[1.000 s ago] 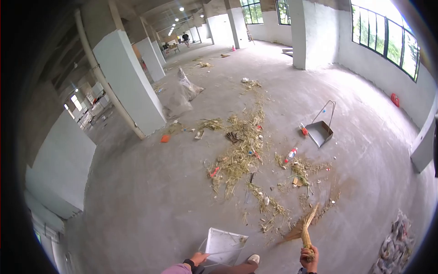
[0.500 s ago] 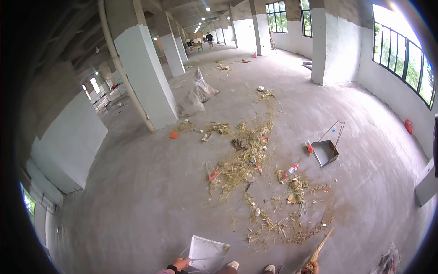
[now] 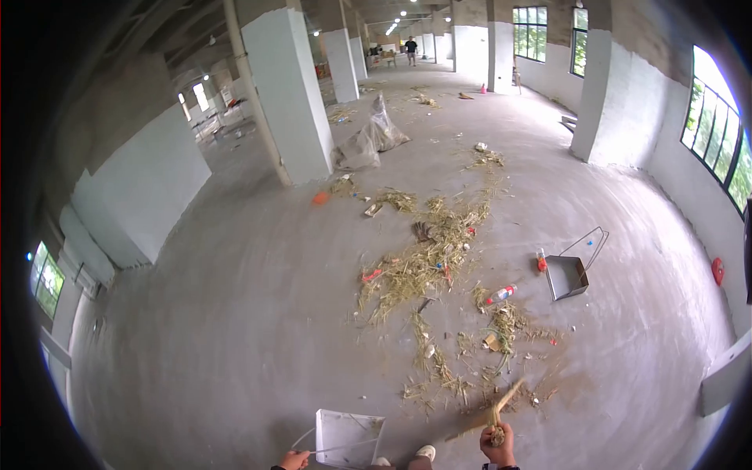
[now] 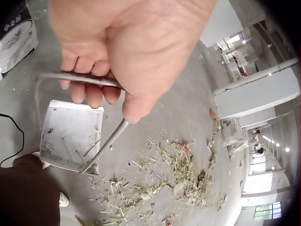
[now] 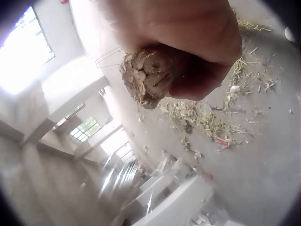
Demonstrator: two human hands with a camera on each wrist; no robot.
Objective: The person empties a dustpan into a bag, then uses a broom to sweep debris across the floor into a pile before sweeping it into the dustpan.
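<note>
My left hand (image 4: 127, 52) curls its fingers round the bent metal handle of a white dustpan (image 4: 70, 132). In the head view that dustpan (image 3: 348, 435) is at the bottom, right of the left hand (image 3: 294, 460) and beside my shoes. My right hand (image 3: 497, 445) grips a straw broom (image 3: 505, 403) by its bundled handle, and its bristles reach low toward the floor. The right wrist view shows the broom's rough handle end (image 5: 146, 77) poking out of the right hand (image 5: 188, 28). Scattered straw (image 3: 439, 376) with bits of litter lies just ahead of the broom.
A larger straw pile (image 3: 427, 262) with litter spreads across the floor ahead. A plastic bottle (image 3: 501, 294) and a second, metal dustpan (image 3: 568, 276) lie to the right. A plastic sack (image 3: 376, 133) stands near a pillar (image 3: 286, 94). Far back is a person (image 3: 411, 51).
The head view has swung left and the scene shifts right and down at the far end. The broom moved left relative to the straw; both hands keep their holds.
</note>
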